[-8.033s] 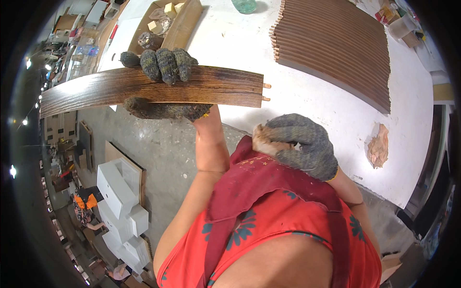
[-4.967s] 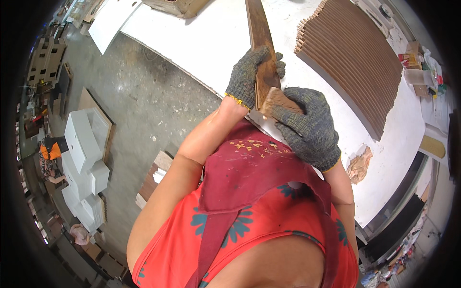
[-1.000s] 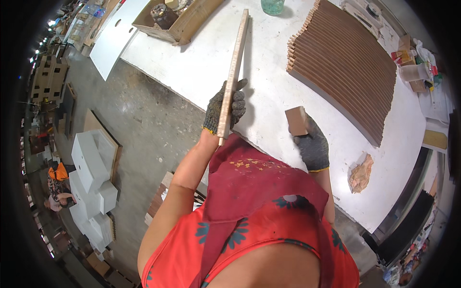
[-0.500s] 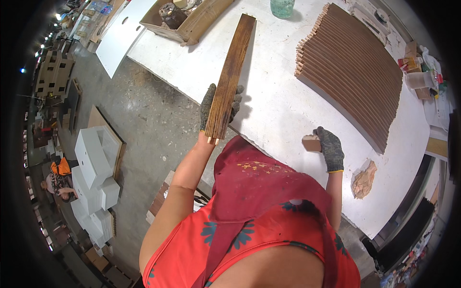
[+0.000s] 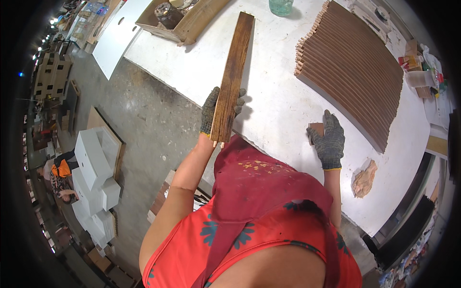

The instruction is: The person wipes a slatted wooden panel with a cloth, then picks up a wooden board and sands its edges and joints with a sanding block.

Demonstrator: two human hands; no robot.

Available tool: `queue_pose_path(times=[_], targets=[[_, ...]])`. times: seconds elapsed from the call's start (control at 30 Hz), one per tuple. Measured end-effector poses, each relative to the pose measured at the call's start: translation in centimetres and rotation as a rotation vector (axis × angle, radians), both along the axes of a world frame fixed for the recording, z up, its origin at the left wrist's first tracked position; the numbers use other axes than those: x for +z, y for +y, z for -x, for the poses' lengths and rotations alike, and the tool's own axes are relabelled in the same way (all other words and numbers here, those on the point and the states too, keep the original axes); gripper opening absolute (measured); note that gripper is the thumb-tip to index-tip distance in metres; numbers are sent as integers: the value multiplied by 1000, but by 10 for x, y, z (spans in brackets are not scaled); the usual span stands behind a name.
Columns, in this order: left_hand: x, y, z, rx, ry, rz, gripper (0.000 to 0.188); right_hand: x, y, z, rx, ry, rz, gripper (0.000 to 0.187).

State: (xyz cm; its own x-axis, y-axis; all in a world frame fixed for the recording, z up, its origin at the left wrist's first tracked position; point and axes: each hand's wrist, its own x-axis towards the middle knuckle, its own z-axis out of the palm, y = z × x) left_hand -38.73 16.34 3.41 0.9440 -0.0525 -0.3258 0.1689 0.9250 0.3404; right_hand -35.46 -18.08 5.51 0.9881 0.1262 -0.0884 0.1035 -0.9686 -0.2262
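Note:
A long, dark-stained wooden slat point(image 5: 231, 77) with small pale dowels at its near end slants up over the table edge. Underneath it, my left hand point(image 5: 210, 106) in a dark grey knit glove grips the near half, thumb and fingers showing on either side. My right hand point(image 5: 330, 141), gloved alike, is low over the white tabletop on the right. It holds a small brown block point(image 5: 315, 128), which its fingers partly cover. A crumpled tan wad point(image 5: 365, 179) lies beside my right wrist.
A wide stack of brown slats point(image 5: 355, 72) covers the table's right side. At the back are a cardboard box point(image 5: 185, 31) with a dark jar and a greenish glass container point(image 5: 281, 6). White boxes point(image 5: 91, 158) stand on the floor at left, with a person beyond them.
My right hand has turned more palm-down over the brown block and shifted slightly farther away. The slat stays in my left hand, almost unmoved.

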Motion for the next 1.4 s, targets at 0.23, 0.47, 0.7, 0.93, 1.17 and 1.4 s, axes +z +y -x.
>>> queue_pose_path(times=[0.23, 0.47, 0.7, 0.93, 1.17, 1.4], targets=[[7, 8, -5, -33, 146, -427, 56, -33, -2, 22, 1, 48, -37, 83], [-14, 42, -32, -90, 140, -1485, 64, -24, -6, 17, -262, 371, -1180, 70], [-23, 63, -51, -114, 119, -2173, 74, -4, -6, 21, -264, 485, -1578, 69], [-29, 75, -57, -159, 122, -2211, 75, -10, -12, 24, -407, 509, -1940, 65], [-29, 77, -56, -164, 111, -2164, 78, -5, -8, 25, -411, 561, -2022, 62], [-17, 62, -40, -139, 69, -1517, 80, -3, -7, 26, -388, 589, -2097, 70]])
